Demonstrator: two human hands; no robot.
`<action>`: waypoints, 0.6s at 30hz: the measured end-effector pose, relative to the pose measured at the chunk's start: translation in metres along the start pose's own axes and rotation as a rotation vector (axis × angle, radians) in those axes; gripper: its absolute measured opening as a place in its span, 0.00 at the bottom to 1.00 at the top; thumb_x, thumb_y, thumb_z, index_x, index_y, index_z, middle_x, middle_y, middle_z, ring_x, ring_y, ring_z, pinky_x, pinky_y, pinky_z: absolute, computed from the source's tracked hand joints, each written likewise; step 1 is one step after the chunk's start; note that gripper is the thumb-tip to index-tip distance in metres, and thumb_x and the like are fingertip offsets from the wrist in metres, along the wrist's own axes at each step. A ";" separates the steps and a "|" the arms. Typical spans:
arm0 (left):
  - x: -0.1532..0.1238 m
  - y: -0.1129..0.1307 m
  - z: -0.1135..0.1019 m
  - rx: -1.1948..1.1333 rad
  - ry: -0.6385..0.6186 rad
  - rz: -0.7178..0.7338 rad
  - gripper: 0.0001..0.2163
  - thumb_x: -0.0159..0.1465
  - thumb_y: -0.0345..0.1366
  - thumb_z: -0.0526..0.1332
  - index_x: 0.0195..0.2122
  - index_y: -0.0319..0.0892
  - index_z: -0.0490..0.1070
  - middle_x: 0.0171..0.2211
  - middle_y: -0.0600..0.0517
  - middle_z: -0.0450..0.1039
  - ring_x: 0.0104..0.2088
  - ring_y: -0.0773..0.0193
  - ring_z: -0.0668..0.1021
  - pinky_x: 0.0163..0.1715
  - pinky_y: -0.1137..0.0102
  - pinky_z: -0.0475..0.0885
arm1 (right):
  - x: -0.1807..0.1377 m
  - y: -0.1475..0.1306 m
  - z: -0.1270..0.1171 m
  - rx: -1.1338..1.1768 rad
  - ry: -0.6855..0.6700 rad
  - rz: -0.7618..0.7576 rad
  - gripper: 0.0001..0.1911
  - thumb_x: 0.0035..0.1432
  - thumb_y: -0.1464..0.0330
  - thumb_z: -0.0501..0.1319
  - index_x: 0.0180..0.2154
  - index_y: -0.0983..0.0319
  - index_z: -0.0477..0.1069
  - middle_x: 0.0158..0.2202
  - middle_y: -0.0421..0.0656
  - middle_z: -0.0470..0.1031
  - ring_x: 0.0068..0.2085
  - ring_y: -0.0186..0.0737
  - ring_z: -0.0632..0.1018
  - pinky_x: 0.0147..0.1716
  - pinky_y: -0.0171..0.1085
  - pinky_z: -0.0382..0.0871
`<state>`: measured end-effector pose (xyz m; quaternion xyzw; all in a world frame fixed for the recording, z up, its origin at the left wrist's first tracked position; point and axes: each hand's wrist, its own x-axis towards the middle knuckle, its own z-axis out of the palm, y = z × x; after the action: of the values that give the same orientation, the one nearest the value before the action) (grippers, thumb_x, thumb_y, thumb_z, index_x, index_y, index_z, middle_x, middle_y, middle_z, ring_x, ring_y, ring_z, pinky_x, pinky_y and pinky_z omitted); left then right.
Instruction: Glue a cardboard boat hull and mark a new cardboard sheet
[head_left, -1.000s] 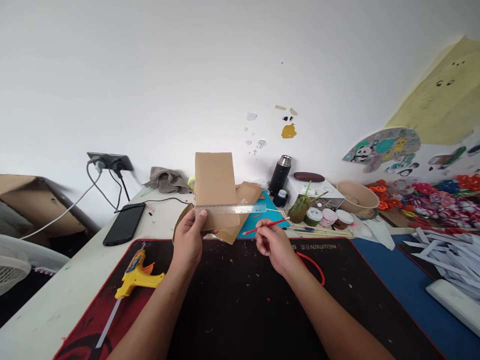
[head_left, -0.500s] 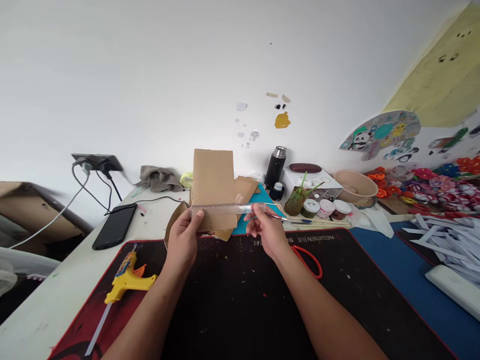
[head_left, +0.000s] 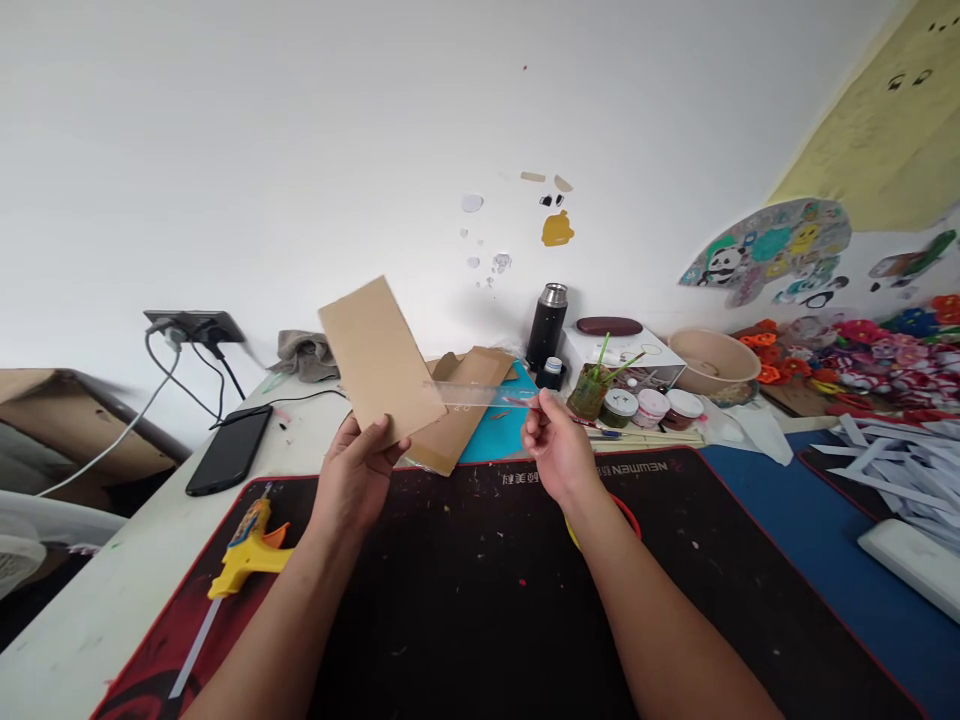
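My left hand grips the lower edge of a brown cardboard rectangle, held up and tilted to the left above the black desk mat. My right hand pinches the end of a clear plastic ruler, which reaches left to the cardboard's right side. A thin red pencil seems to lie in the same fingers, mostly hidden. More cardboard pieces lie flat on the desk behind the hands, partly over a teal sheet.
A yellow glue gun lies at the mat's left edge, a black phone beyond it. Behind stand a black flask, paint jars, a brush cup and a bowl. White paper strips lie at right.
The left hand has tilted the cardboard to the left and let go of the ruler. The right hand now holds the ruler by its end and has drawn it rightward off the cardboard.
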<state>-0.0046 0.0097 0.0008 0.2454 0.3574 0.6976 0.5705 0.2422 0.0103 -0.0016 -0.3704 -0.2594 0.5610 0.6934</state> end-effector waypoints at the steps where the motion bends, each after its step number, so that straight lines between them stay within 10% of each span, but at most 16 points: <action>1: -0.001 -0.001 0.001 -0.018 -0.002 -0.022 0.21 0.45 0.32 0.84 0.39 0.43 0.81 0.40 0.53 0.84 0.37 0.64 0.82 0.35 0.71 0.81 | -0.001 0.000 0.001 0.013 -0.019 0.013 0.29 0.41 0.46 0.83 0.29 0.60 0.76 0.19 0.34 0.70 0.19 0.30 0.69 0.16 0.31 0.54; 18: -0.033 -0.032 0.022 0.172 -0.206 -0.172 0.22 0.45 0.47 0.87 0.28 0.35 0.83 0.27 0.46 0.81 0.29 0.62 0.81 0.32 0.70 0.78 | -0.023 0.031 0.023 0.010 -0.045 0.051 0.32 0.44 0.40 0.81 0.34 0.60 0.82 0.22 0.37 0.75 0.21 0.33 0.72 0.18 0.32 0.57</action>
<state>0.0391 -0.0141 -0.0081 0.3320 0.3750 0.5842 0.6387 0.2011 -0.0042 -0.0114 -0.3607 -0.2628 0.5879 0.6747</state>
